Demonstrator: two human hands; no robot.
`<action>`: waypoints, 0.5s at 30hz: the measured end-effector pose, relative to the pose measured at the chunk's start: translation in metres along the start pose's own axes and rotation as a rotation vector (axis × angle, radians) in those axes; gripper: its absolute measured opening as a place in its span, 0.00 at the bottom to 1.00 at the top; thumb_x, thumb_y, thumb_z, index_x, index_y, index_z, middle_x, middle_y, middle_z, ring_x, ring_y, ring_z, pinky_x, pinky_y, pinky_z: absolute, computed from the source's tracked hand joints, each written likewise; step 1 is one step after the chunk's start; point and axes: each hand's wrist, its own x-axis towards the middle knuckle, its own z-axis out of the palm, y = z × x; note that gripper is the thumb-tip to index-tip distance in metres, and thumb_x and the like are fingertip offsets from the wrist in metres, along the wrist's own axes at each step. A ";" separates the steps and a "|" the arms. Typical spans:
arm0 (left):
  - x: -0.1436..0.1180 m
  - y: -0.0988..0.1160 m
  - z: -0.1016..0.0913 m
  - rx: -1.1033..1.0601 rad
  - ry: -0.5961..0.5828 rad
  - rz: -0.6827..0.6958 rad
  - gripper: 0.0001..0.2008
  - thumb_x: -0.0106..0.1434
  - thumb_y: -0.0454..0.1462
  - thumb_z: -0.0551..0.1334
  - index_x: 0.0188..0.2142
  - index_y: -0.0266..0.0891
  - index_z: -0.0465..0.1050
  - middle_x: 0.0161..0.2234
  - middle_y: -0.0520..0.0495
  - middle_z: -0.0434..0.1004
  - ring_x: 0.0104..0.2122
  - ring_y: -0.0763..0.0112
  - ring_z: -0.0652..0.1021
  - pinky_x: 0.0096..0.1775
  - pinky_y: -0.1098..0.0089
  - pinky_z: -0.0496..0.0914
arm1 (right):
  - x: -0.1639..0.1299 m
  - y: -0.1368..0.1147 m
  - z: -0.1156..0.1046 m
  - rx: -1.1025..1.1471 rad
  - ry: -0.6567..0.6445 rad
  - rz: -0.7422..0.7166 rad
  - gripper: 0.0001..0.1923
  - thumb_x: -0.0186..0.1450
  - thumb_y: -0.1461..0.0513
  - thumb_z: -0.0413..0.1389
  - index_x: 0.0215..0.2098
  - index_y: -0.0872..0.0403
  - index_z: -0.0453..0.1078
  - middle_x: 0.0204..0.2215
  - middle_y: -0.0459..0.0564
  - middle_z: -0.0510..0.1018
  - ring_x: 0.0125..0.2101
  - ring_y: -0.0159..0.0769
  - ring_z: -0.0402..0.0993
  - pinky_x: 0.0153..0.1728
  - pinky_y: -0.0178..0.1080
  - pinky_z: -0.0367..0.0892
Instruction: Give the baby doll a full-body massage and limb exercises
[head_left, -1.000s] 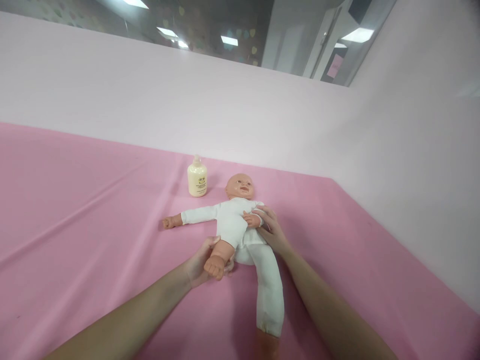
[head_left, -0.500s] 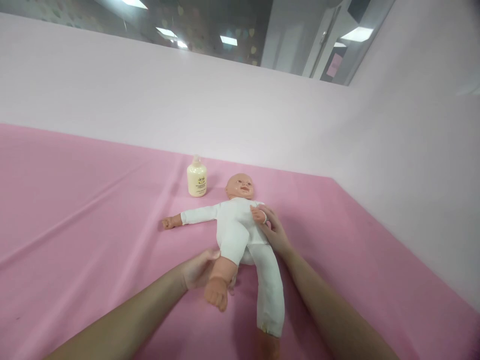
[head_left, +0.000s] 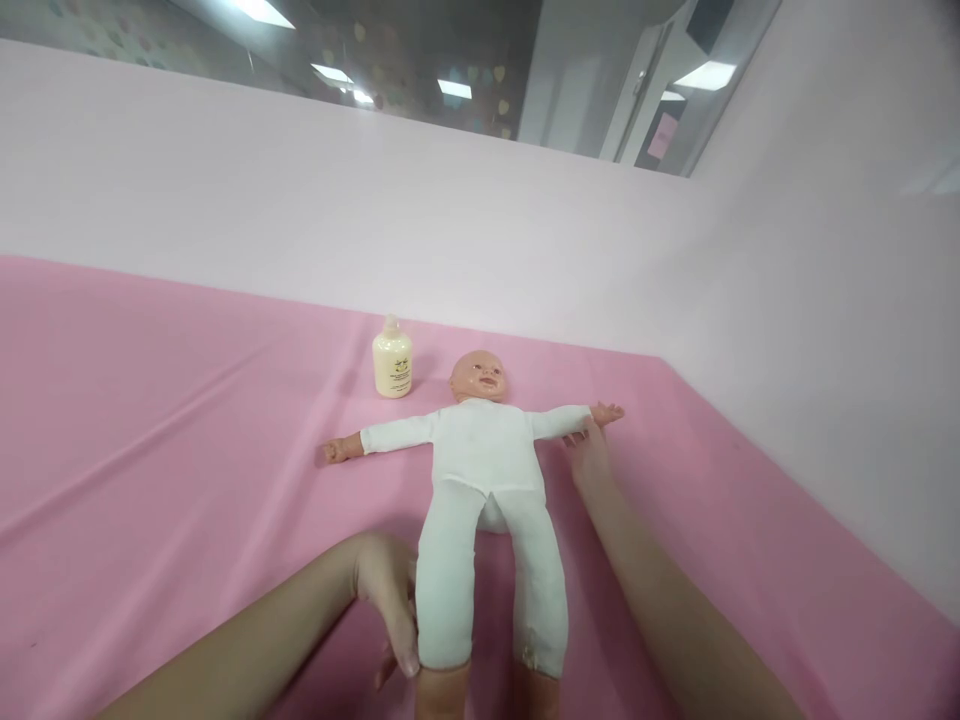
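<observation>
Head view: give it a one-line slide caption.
Baby doll lies face-up on pink cloth, left hand at its leg, right hand under its arm, lotion bottle behind.

Left hand [head_left: 390, 600]: bare, no glove, ring or watch showing | Right hand [head_left: 589, 460]: bare, largely hidden, fingers unadorned where seen | Forearms: both uncovered from the frame's lower edge to the wrists, no sleeve or cuff in view | Nails: short and plain on the left hand's visible fingers
</observation>
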 end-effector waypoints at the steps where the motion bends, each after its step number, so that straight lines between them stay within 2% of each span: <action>1: -0.001 0.001 0.001 0.091 -0.059 -0.030 0.14 0.45 0.44 0.74 0.31 0.41 0.80 0.23 0.50 0.75 0.20 0.53 0.78 0.19 0.57 0.71 | 0.004 0.001 -0.004 0.022 0.039 0.039 0.32 0.63 0.50 0.54 0.64 0.39 0.53 0.63 0.50 0.63 0.55 0.41 0.69 0.48 0.46 0.70; 3: -0.003 0.002 0.004 0.192 -0.059 0.013 0.15 0.45 0.45 0.74 0.30 0.40 0.80 0.22 0.49 0.75 0.18 0.58 0.75 0.18 0.59 0.70 | 0.011 0.004 -0.010 0.053 0.093 0.088 0.31 0.64 0.48 0.52 0.63 0.41 0.55 0.62 0.51 0.64 0.54 0.40 0.70 0.47 0.45 0.71; 6: -0.005 0.005 0.006 0.192 -0.068 0.020 0.20 0.48 0.54 0.71 0.24 0.39 0.75 0.18 0.49 0.68 0.18 0.67 0.68 0.18 0.63 0.67 | 0.015 0.008 -0.013 0.080 0.108 0.107 0.29 0.64 0.47 0.51 0.62 0.41 0.56 0.57 0.50 0.69 0.49 0.39 0.74 0.45 0.45 0.72; 10: -0.006 0.011 0.008 0.131 -0.152 -0.005 0.28 0.48 0.63 0.65 0.20 0.40 0.68 0.17 0.51 0.60 0.22 0.65 0.68 0.26 0.59 0.72 | 0.015 0.008 -0.011 0.139 0.113 0.129 0.28 0.61 0.48 0.54 0.58 0.41 0.59 0.48 0.46 0.75 0.43 0.36 0.76 0.42 0.43 0.72; 15: -0.012 0.011 0.004 0.115 0.038 0.115 0.29 0.52 0.63 0.62 0.19 0.40 0.67 0.16 0.51 0.59 0.24 0.65 0.69 0.30 0.60 0.71 | 0.014 0.004 -0.009 0.126 0.138 0.127 0.27 0.59 0.46 0.57 0.52 0.49 0.63 0.41 0.48 0.78 0.37 0.37 0.75 0.36 0.41 0.72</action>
